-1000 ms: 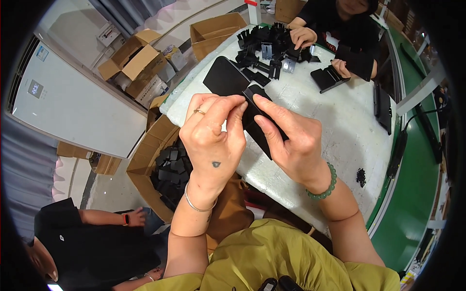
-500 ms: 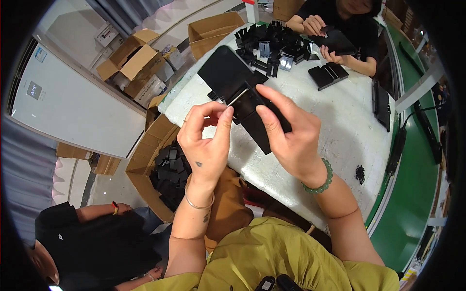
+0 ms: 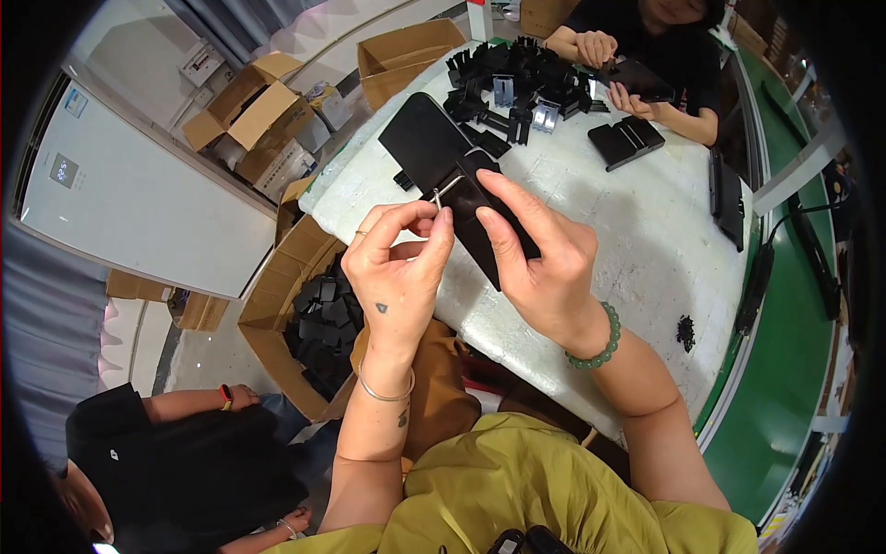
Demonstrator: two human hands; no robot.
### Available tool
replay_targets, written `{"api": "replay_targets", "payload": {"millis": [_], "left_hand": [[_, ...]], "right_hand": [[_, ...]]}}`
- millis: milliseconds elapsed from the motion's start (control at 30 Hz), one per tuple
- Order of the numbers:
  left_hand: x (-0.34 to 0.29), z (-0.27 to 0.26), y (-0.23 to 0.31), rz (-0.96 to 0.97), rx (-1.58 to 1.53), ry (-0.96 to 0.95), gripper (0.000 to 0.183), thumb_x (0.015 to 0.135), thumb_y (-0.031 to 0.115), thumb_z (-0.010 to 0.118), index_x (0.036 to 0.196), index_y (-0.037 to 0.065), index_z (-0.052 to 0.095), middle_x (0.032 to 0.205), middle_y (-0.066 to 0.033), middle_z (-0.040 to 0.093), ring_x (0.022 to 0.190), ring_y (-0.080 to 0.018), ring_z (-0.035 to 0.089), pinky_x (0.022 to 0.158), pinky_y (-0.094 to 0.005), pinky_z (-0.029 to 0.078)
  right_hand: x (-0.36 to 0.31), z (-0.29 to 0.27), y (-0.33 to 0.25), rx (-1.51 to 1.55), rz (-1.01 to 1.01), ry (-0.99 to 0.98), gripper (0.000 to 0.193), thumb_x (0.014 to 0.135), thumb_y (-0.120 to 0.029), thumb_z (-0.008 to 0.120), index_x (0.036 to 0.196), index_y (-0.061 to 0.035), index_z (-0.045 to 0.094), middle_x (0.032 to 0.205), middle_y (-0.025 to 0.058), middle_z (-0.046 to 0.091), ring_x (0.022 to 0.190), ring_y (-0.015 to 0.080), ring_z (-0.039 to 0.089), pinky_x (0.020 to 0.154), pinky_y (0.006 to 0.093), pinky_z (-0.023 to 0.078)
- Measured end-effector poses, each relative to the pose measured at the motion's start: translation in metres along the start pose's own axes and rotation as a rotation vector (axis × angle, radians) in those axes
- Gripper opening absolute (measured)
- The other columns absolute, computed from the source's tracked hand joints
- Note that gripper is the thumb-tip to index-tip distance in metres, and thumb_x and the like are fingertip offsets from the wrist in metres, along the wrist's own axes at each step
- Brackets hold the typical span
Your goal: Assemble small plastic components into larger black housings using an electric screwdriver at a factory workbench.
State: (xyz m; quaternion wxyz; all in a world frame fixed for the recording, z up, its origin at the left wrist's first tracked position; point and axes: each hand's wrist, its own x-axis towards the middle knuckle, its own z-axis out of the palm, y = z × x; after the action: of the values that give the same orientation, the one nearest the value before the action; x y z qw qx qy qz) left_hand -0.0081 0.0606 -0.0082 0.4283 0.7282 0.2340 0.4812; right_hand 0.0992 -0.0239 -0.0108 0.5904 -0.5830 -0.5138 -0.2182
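My left hand [image 3: 399, 263] is closed in a pinch on a thin silver metal rod [image 3: 449, 184], which looks bent near my fingertips. The rod's other end lies against a black plastic stand [image 3: 475, 198] over the table. With thumb and fingers my right hand [image 3: 544, 268] grips the right side of this stand. One of its flat, round-cornered plates [image 3: 422, 131] extends to the upper left, and a narrower part points down toward me. My right fingers' undersides are hidden behind the stand.
Black plastic parts [image 3: 526, 83] are heaped at the white table's [image 3: 637, 268] far side, with another black stand [image 3: 626, 143] nearby. Small black pieces [image 3: 685, 332] lie at right. A co-worker's hands [image 3: 628, 97] hold a black part opposite. A cardboard box [image 3: 263, 342] of black parts stands left.
My right hand has shifted slightly left with the stand. My left hand has edged right, and more of the rod's bent end shows. The co-worker's black part has tilted.
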Motion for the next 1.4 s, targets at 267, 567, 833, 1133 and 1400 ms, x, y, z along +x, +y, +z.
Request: {"api": "replay_targets", "payload": {"millis": [267,567,833,1133,1400], "left_hand": [[-0.001,0.002,0.003,0.532,0.306,0.139,0.016,0.069,-0.003,0.075,0.083,0.000,0.068,0.073,-0.0098,0.065,0.058,-0.0184,0.060,0.057,-0.0239,0.047],[0.009,-0.001,0.011,0.597,0.276,0.070,0.017,0.066,-0.010,0.071,0.079,0.001,0.067,0.073,-0.0089,0.066,0.065,-0.0201,0.061,0.061,-0.0259,0.049],[0.017,0.002,0.022,0.674,0.328,0.012,0.020,0.063,-0.012,0.069,0.079,0.000,0.066,0.075,-0.0098,0.065,0.066,-0.0226,0.061,0.061,-0.0279,0.049],[0.016,0.004,0.027,0.618,0.289,0.011,0.017,0.066,-0.010,0.069,0.079,0.000,0.066,0.074,-0.0099,0.065,0.066,-0.0225,0.060,0.061,-0.0278,0.049],[0.016,0.005,0.031,0.605,0.300,-0.002,0.017,0.065,-0.010,0.069,0.079,0.000,0.065,0.073,-0.0103,0.065,0.065,-0.0225,0.060,0.061,-0.0277,0.049]], "right_hand": [[0.003,-0.008,-0.003,0.290,0.338,-0.131,0.027,0.083,-0.008,0.064,0.109,-0.0014,0.060,0.088,0.0160,0.066,0.070,0.0266,0.066,0.061,0.0302,0.050],[0.008,-0.012,0.002,0.302,0.254,-0.242,0.041,0.077,-0.005,0.067,0.116,-0.0015,0.056,0.091,0.0176,0.066,0.075,0.0291,0.066,0.065,0.0329,0.051],[0.010,-0.015,0.001,0.266,0.181,-0.223,0.043,0.076,-0.003,0.067,0.117,-0.0020,0.056,0.092,0.0173,0.065,0.073,0.0300,0.064,0.063,0.0332,0.051],[0.010,-0.017,-0.002,0.236,0.165,-0.223,0.044,0.075,-0.002,0.067,0.117,-0.0026,0.056,0.092,0.0169,0.065,0.070,0.0293,0.063,0.060,0.0330,0.050],[0.011,-0.018,-0.003,0.245,0.173,-0.223,0.044,0.075,-0.002,0.067,0.117,-0.0019,0.057,0.092,0.0170,0.065,0.071,0.0288,0.064,0.060,0.0329,0.050]]}}
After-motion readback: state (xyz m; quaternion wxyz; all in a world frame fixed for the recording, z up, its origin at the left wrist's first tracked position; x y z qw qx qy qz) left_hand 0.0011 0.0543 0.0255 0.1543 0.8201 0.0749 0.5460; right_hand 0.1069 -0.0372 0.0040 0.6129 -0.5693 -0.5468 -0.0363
